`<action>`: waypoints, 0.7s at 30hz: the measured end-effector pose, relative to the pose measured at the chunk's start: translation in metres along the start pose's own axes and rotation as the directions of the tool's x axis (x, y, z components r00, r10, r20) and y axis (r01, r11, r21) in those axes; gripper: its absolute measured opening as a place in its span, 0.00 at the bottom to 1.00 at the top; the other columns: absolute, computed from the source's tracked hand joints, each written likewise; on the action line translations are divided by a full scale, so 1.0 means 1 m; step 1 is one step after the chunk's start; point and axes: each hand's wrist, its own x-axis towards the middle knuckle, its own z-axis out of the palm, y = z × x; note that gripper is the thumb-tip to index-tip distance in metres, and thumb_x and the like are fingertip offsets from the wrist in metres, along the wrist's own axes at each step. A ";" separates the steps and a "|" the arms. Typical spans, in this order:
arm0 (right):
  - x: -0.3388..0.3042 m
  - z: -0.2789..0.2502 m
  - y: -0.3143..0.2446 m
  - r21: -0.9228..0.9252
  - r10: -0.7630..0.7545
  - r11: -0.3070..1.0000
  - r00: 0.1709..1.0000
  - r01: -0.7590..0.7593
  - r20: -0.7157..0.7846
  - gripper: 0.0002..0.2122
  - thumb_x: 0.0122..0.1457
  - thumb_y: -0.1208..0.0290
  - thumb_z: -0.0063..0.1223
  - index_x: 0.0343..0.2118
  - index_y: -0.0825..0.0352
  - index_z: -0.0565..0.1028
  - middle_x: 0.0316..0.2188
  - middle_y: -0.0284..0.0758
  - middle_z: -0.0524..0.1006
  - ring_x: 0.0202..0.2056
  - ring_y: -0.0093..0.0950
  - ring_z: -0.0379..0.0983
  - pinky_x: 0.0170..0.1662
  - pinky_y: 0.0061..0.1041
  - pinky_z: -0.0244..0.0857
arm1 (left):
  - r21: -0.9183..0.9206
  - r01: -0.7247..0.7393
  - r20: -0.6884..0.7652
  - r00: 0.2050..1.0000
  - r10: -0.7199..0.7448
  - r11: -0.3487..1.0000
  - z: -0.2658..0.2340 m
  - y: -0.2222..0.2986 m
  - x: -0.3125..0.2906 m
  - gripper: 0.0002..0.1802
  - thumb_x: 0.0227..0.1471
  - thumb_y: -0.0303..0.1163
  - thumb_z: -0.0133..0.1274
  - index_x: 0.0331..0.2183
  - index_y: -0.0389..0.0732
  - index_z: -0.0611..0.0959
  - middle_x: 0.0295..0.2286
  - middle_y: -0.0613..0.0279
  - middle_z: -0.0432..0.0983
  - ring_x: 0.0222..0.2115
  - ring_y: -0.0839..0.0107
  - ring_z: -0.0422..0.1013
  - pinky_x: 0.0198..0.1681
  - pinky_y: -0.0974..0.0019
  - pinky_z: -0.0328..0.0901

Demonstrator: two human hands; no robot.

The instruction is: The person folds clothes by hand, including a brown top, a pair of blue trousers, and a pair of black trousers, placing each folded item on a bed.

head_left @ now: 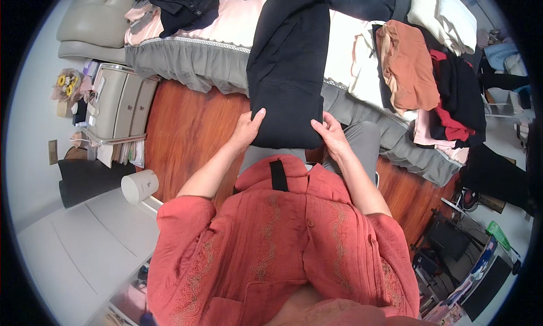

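Observation:
A pair of black trousers (287,71), laid together lengthwise, runs from the bed down toward my lap. Its near end is doubled over into a flat, straight-edged panel. My left hand (248,128) grips the left edge of that panel, thumb on top and fingers out of sight beneath. At the right edge, my right hand (332,134) pinches the cloth in the same way, a little lower. The near end hangs just off the bed, above my grey-clad knees. The far end runs past the top of the view.
The bed (232,33) has a grey ruffled skirt. Dark clothes (184,9) lie at its far left. On the right are a folded rust-brown garment (408,65), white knitwear (444,17) and a black-and-red pile (459,99). A drawer cabinet (127,102) and white bin (139,187) stand left.

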 end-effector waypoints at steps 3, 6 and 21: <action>-0.005 0.016 -0.021 0.049 -0.123 0.992 0.990 0.120 0.071 0.31 0.55 0.78 0.58 0.60 0.76 0.56 0.55 0.44 0.68 0.56 0.29 0.64 0.59 0.25 0.56 | -0.050 -0.121 -0.058 0.991 0.118 0.991 0.001 0.007 -0.001 0.23 0.61 0.44 0.46 0.34 0.31 0.81 0.29 0.61 0.78 0.31 0.75 0.73 0.36 0.68 0.68; 0.015 0.018 -0.020 -0.179 -0.339 0.928 0.940 0.328 -0.035 0.32 0.53 0.80 0.56 0.60 0.78 0.54 0.56 0.49 0.65 0.58 0.33 0.61 0.61 0.26 0.53 | -0.045 -0.035 -0.052 0.998 0.033 0.998 0.002 0.011 0.012 0.24 0.60 0.45 0.47 0.37 0.31 0.80 0.31 0.59 0.78 0.31 0.74 0.73 0.36 0.69 0.68; -0.036 0.019 -0.007 -0.879 -0.406 -0.154 0.782 0.452 0.473 0.42 0.37 0.66 0.70 0.60 0.57 0.63 0.59 0.42 0.59 0.58 0.43 0.56 0.58 0.43 0.53 | 0.259 -0.347 0.104 0.938 0.332 0.901 -0.032 -0.038 -0.023 0.49 0.41 0.38 0.66 0.61 0.41 0.58 0.43 0.57 0.71 0.36 0.70 0.70 0.43 0.68 0.67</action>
